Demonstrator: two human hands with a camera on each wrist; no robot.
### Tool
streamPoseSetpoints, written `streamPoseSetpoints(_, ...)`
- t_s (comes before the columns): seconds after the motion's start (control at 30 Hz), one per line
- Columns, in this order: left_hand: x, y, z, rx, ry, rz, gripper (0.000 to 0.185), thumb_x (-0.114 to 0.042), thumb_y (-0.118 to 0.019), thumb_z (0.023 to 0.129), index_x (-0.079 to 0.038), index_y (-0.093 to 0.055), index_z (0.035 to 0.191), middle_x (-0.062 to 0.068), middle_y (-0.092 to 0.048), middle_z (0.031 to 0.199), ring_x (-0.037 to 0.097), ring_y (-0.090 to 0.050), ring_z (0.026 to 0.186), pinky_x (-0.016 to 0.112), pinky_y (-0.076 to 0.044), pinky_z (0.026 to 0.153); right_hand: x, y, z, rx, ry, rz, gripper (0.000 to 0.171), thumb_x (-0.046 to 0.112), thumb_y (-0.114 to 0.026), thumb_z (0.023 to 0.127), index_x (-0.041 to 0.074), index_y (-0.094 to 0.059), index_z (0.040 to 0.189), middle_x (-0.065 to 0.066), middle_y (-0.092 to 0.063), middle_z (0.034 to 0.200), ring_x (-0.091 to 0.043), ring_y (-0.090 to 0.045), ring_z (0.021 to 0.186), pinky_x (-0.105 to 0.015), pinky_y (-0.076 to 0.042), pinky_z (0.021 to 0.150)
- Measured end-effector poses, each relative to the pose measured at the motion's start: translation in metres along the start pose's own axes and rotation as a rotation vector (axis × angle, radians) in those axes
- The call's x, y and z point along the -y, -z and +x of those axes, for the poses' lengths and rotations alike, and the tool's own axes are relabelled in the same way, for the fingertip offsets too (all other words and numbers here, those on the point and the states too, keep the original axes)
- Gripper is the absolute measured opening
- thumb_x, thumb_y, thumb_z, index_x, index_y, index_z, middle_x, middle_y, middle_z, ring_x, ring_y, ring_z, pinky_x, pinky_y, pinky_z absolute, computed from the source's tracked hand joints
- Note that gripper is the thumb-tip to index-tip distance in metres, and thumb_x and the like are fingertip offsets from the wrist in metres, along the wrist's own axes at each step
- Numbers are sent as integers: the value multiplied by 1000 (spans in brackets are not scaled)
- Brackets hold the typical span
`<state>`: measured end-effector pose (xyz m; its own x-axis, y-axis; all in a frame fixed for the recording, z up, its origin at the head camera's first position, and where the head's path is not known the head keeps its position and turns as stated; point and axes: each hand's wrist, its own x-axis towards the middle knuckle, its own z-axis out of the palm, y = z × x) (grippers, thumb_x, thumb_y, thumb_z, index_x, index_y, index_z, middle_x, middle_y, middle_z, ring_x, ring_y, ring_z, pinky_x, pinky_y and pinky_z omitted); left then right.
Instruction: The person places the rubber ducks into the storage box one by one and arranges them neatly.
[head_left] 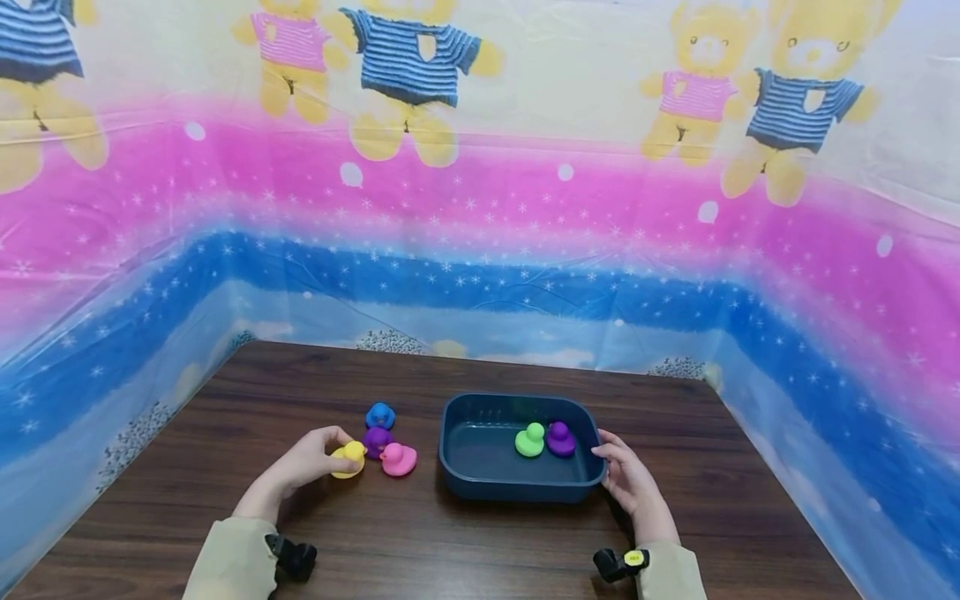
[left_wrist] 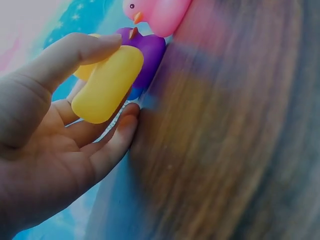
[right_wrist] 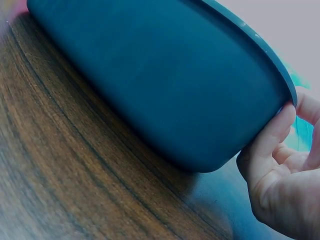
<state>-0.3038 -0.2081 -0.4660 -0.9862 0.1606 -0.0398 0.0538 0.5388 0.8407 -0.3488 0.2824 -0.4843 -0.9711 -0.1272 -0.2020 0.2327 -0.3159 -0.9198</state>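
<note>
My left hand (head_left: 303, 460) pinches a yellow rubber duck (head_left: 348, 461) between thumb and fingers. In the left wrist view the duck's smooth underside (left_wrist: 107, 85) faces the camera, tilted off the table. Right beside it stand a purple duck (head_left: 378, 442) and a pink duck (head_left: 399, 459), with a blue duck (head_left: 380, 415) just behind. My right hand (head_left: 630, 477) holds the right-hand rim of a dark blue-grey plastic basin (head_left: 517, 490), fingers over the edge and thumb against the outer wall. Inside the basin, a green duck (head_left: 530, 440) and another purple duck (head_left: 560, 439) sit side by side.
The dark wood-grain table (head_left: 420, 542) carries everything. A printed cloth (head_left: 487, 217) with bears and snowflakes hangs around its back and both sides. Each wrist wears a black strapped device, one at the left sleeve (head_left: 232, 558), one at the right sleeve (head_left: 670, 573).
</note>
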Motion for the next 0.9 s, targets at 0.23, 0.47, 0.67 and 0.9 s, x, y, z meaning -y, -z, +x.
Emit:
streamPoseSetpoints(0.23,-2,4,0,-36,34,-12,40,-18,-75,86,5,-57,112,18,-60,111,26,-53,96,36,-48,81,0,0,0,13,4,-9,29,2,-42,98,16,-42,123,5,-58,93,-2,-57,69,-13,-47,60)
streamPoseSetpoints(0.47,-6,5,4,-155,166,-112,51,-20,-73,87,10,-52,122,28,-57,120,28,-56,98,36,-55,81,0,0,-1,0,-9,-2,32,2,-42,98,15,-40,127,5,-57,94,-2,-57,70,-14,-48,61)
streamPoseSetpoints(0.67,-13,4,10,-197,184,-165,55,-22,-71,89,11,-48,127,31,-52,127,32,-57,103,38,-57,86,0,1,0,-8,-3,-13,32,3,-42,98,15,-40,127,6,-57,94,-1,-57,71,-13,-48,62)
streamPoseSetpoints(0.9,-31,-6,23,-177,121,-208,56,-22,-70,90,12,-47,129,31,-51,128,32,-59,106,40,-56,88,-1,-1,-1,-13,10,-10,30,2,-43,97,15,-42,124,4,-56,96,-1,-57,69,-13,-48,61)
